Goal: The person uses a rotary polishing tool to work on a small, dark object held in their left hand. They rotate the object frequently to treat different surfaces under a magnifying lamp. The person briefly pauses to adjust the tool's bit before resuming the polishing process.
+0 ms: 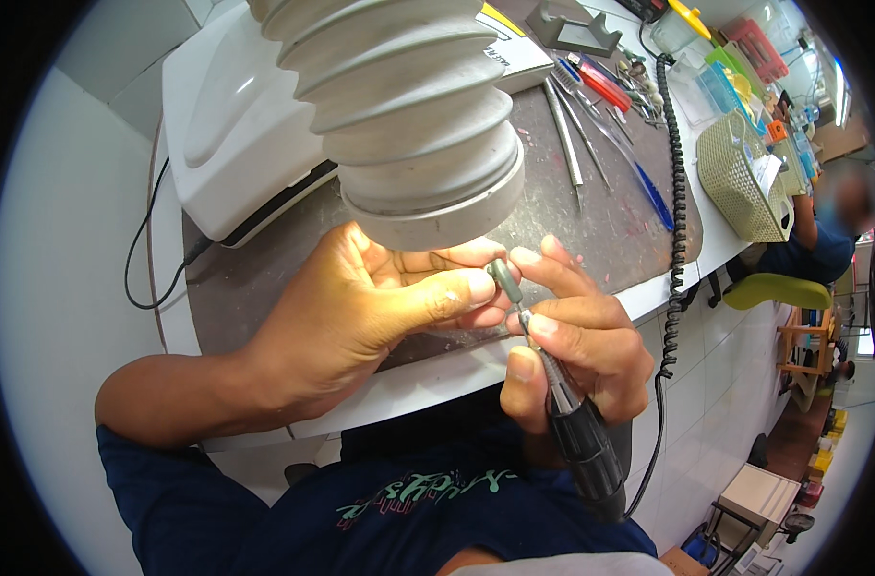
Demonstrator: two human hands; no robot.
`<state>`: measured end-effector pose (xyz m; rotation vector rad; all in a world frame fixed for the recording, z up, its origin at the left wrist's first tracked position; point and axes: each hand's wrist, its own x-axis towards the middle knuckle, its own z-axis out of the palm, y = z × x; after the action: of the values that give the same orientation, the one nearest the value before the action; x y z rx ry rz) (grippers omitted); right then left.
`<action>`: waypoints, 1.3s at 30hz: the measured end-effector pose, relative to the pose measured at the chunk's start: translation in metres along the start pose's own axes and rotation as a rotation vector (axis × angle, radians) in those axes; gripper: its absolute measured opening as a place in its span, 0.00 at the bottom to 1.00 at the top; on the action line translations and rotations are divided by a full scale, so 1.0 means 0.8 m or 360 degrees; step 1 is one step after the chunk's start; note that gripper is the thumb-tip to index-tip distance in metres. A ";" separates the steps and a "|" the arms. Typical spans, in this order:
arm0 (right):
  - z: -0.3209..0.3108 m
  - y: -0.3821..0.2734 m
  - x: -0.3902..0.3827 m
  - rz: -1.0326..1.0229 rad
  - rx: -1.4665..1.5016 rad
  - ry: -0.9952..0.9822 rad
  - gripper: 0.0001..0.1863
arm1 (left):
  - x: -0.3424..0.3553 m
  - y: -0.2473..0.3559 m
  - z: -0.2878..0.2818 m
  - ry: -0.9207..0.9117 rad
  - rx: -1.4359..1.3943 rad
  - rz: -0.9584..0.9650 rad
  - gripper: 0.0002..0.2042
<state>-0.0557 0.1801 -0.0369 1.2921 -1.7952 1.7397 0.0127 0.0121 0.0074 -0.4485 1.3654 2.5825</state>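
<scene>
My right hand (596, 350) grips a black and metal rotary handpiece (586, 446) like a pen. A grey-green cylindrical grinding stone (506, 282) is fitted at its tip. Just left of it, my left hand (360, 302) is closed in a pinch, thumb against the fingers. Whatever the pinch holds is hidden behind the thumb, beside the stone. The fingertips of both hands nearly meet in front of the wide mouth of a ribbed white suction hose (418, 144).
A white machine (240, 125) stands left on the dark worktop (639, 254). Metal hand tools (567, 139) and a blue-tipped tool (654, 197) lie at the back right. A coiled black cord (677, 173) runs past the right edge, near a woven basket (735, 182). Another person (812, 235) sits beyond.
</scene>
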 end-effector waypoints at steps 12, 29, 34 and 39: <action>-0.009 -0.008 0.006 -0.0057 -0.0040 -0.0229 0.13 | -0.002 -0.003 -0.001 -0.0007 0.0085 0.0074 0.15; -0.002 0.005 0.000 -0.0037 -0.0013 0.0035 0.12 | 0.002 -0.004 -0.003 -0.0015 0.0059 0.0074 0.12; -0.002 0.001 0.002 0.0026 -0.0010 -0.0007 0.12 | 0.001 -0.004 -0.001 -0.0014 0.0037 0.0097 0.12; -0.002 0.001 0.003 0.0001 -0.0022 -0.0041 0.12 | 0.000 0.000 0.002 0.0016 0.0030 0.0050 0.13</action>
<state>-0.0583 0.1804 -0.0350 1.3144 -1.8187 1.7153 0.0123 0.0135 0.0079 -0.4411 1.4100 2.5938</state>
